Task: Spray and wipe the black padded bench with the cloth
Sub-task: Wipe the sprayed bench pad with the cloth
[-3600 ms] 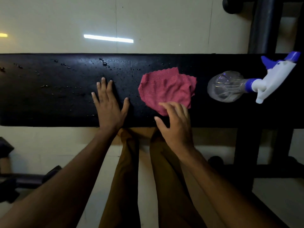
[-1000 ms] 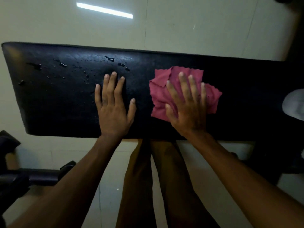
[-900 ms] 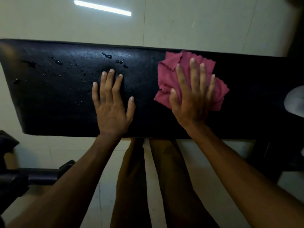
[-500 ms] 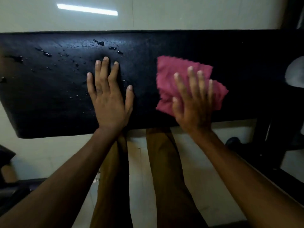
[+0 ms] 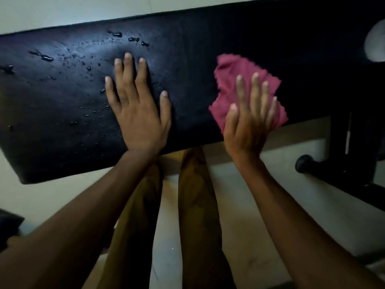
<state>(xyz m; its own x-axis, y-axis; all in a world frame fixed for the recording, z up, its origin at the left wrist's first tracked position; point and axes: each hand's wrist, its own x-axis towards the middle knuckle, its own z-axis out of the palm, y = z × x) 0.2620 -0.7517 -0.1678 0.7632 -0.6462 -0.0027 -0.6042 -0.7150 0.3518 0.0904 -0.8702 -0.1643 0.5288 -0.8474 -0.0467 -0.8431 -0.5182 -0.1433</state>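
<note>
- Pale floor tiles (image 5: 52, 15) show beyond and beneath the black padded bench (image 5: 187, 49), which runs across the view, tilted in frame with its left end lower.
- On the left part of the pad, beads and small streaks of spray droplets (image 5: 44, 57) lie scattered, unwiped, reaching as far right as the left hand's fingertips.
- Just right of the droplets, the left hand (image 5: 138, 105) lies flat on the pad, fingers straight and a little spread, thumb out; it holds nothing and looks to be bracing the body.
- Between the arms, below the bench edge, the person's brown trouser legs (image 5: 193, 205) stand close to the bench.
- Further right, the pink cloth (image 5: 235, 74) sits crumpled on the pad near its front edge, with the right hand (image 5: 248, 119) on it, fingers extended and pressing it down, not bunching it; the hand is motion-blurred.
- At the far right edge, a pale rounded shape (image 5: 375, 44) is too cut off to identify.
- Judged from this, spraying is done and wiping is in hand, so far only on the right-hand stretch.
- Next, the cloth probably needs to be pushed leftward under steady flat pressure across the wet patch, with the left hand lifting out of its path.
</note>
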